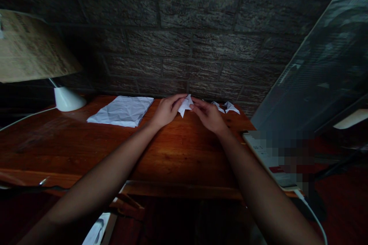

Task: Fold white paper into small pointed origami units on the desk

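A small folded white paper figure (185, 104), pointed at several corners like origami, is held between both my hands above the back of the wooden table (175, 157). My left hand (168, 110) pinches its left side between thumb and fingers. On its right side, the thumb and fingers of my right hand (209, 115) grip it. Just beyond my right hand lie more folded paper pieces (231, 107), one partly hidden by the hand. A stack of creased white paper sheets (122, 111) rests to the left of my left hand.
A lamp with a white base (67, 98) and a beige shade (34, 49) stands at the left. The brick wall (186, 42) rises behind the table. At the right edge is a tablet-like device (267, 157) with a white cable (313, 214) plugged in.
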A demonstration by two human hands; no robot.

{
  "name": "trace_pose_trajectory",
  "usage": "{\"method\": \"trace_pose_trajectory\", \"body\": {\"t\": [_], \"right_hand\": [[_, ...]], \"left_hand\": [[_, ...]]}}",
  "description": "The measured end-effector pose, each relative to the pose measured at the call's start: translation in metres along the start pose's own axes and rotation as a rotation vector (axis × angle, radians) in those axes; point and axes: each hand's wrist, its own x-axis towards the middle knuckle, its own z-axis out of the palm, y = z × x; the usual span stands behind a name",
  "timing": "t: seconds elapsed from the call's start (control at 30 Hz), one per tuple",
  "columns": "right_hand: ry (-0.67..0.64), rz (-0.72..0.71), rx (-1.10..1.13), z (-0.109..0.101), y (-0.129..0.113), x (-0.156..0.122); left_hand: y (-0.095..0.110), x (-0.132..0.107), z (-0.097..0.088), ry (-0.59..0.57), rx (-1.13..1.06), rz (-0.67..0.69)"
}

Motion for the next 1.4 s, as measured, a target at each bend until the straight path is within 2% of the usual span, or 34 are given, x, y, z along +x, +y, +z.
{"method": "trace_pose_trajectory", "body": {"t": [0.17, 0.37, 0.7, 1.07, 1.23, 1.4], "right_hand": [[-0.001, -0.002, -0.037, 0.0, 0.0, 0.0], [0.001, 0.0, 0.037, 0.0, 0.004, 0.002], [0.018, -0.019, 0.054, 0.0, -0.002, 0.001], [0.063, -0.092, -0.26, -0.001, -0.011, -0.003], [0.06, -0.154, -0.406, 0.0, -0.013, -0.002], [0.116, -0.156, -0.554, -0.001, -0.012, -0.001]], "left_hand": [[0.0, 0.001, 0.001, 0.035, -0.097, -0.066], [0.003, 0.002, -0.002, -0.044, -0.111, 0.042], [0.002, 0.002, -0.006, -0.069, -0.053, 0.077], [-0.001, 0.003, 0.008, 0.022, -0.501, -0.351], [0.005, 0.003, 0.009, 0.053, -0.534, -0.4], [0.007, 0.003, 0.008, 0.003, -0.543, -0.463]]}}
